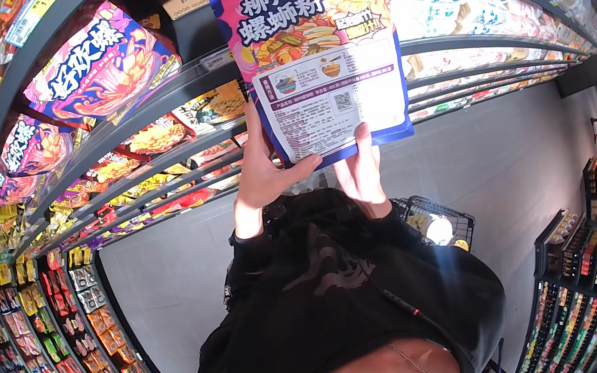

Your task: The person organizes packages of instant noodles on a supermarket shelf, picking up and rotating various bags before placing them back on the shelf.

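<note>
A pink and blue bag of instant noodles is held up in front of the shelves, its printed back with a white text panel facing me. My left hand is closed on the lower left corner, thumb across the front and fingers along the side edge. My right hand grips the bottom edge, with the thumb on the front and the other fingers mostly hidden behind. A blue rim shows past the bag's lower right edge; whether it belongs to a second bag I cannot tell.
Similar purple and pink noodle bags stand on the upper left shelf. White packs fill the shelf at right. Small snack packets line the lower left racks. A black wire basket is behind my right side. Bottle racks stand far right.
</note>
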The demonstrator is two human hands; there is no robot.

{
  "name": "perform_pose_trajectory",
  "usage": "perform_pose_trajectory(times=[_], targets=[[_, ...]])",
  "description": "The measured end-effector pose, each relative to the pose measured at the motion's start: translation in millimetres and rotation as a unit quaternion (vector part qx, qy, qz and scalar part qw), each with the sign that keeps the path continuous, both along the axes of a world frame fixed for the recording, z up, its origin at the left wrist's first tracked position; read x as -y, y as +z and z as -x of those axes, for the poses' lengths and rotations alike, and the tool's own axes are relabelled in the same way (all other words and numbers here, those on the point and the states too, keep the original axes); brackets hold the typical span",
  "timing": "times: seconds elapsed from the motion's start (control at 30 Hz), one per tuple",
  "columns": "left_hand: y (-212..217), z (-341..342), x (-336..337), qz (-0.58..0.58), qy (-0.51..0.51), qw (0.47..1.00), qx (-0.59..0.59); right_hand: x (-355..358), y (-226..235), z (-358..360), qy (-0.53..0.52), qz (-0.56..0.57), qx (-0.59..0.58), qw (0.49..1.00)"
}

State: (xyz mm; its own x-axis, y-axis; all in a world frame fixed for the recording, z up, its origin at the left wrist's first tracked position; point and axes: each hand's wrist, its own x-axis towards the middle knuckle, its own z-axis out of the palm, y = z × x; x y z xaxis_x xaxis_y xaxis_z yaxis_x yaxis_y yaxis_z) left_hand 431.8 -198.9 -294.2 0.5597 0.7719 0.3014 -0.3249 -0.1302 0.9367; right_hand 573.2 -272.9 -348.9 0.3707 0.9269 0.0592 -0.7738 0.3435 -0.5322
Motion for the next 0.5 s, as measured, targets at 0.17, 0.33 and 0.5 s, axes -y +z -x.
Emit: perform_pose_trajectory(times=[0.17, 0.33, 0.5], targets=[[-1.3, 2.2, 1.1, -0.004, 0.005, 1.0, 0.0, -0.6, -3.3, 1.7, -0.004, 0.002, -0.013, 1.0], [-1.6, 2.0, 2.0, -0.009, 0.008, 1.0, -0.002, 2.8, -2.2, 1.5, -0.008, 0.002, -0.011, 1.0], [-2.0, 1.9, 2.0, -0.013, 0.004, 1.0, -0.005, 3.8, -9.5, -2.6, 0.001, -0.004, -0.017, 1.0]])
